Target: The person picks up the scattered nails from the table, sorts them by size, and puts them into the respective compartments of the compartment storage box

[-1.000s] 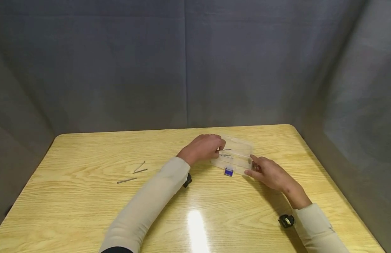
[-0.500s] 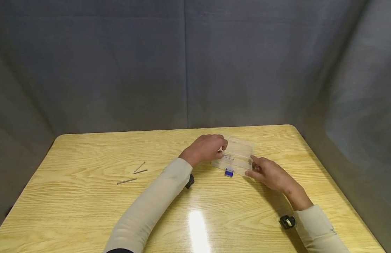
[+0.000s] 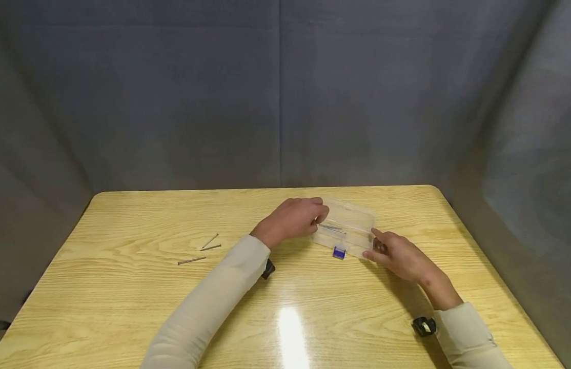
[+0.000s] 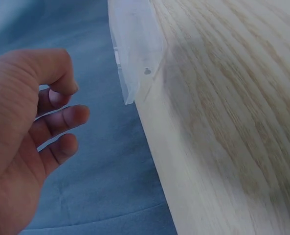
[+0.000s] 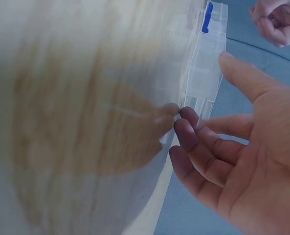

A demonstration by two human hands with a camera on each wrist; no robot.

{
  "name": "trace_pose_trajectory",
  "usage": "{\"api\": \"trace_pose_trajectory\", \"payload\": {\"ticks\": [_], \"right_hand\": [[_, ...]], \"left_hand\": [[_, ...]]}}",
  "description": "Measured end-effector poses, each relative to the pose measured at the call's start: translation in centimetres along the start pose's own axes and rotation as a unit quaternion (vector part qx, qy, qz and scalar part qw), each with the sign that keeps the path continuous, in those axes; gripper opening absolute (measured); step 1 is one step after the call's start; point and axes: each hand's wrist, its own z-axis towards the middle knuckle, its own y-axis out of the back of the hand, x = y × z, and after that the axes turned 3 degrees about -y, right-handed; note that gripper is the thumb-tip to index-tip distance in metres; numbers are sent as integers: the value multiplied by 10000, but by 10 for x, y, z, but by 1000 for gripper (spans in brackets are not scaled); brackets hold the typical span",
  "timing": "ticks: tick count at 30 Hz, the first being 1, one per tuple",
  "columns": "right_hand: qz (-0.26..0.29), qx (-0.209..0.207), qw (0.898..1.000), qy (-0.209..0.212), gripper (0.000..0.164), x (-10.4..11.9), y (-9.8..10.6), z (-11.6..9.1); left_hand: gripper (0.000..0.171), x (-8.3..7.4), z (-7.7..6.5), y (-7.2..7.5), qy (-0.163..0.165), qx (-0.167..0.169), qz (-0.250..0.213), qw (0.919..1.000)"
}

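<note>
on the left part of the table (image 3: 105, 297), three loose nails (image 3: 191, 260) lie near one another, well apart from the clear box (image 3: 354, 237). because they are so thin, i think the left sleeve (image 3: 209, 305), which crosses beside them, could scatter them if it sweeps low. further right, the left hand (image 3: 293, 217) is at the left end of the box, the back of the hand facing up, and its fingers are loosely bent; the left wrist view shows nothing between them, so they seem released. if this hand drops carelessly, it could knock the box, because the plastic looks light. the box stands opened on the table, with a few slim nails (image 3: 333, 229) toward its left side; their exact number i cannot tell. a blue latch (image 3: 339, 252) sticks out at its near edge. at the far right, the right hand (image 3: 401, 256) grasps the box's right end, thumb at the near corner and fingers by the end wall. an uneven squeeze there could tilt it and make the nails slide.
</note>
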Motion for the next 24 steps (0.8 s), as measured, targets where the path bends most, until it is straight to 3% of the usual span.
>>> {"api": "trace_pose_trajectory", "payload": {"ticks": [4, 13, 18, 24], "right_hand": [[-21, -9, 10000, 14, 73, -2, 1, 2], [-10, 216, 9996, 170, 71, -3, 0, 9], [-77, 162, 9997, 175, 69, -3, 1, 11], [-8, 263, 9996, 139, 73, -3, 4, 13]], "left_hand": [[29, -1, -9, 4, -181, -175, 25, 9997], [31, 1, -45, 6, -182, -316, -546, 9978], [32, 4, -70, 9, -90, -423, -510, 9978], [33, 13, -103, 16, 273, -411, -430, 9979]]}}
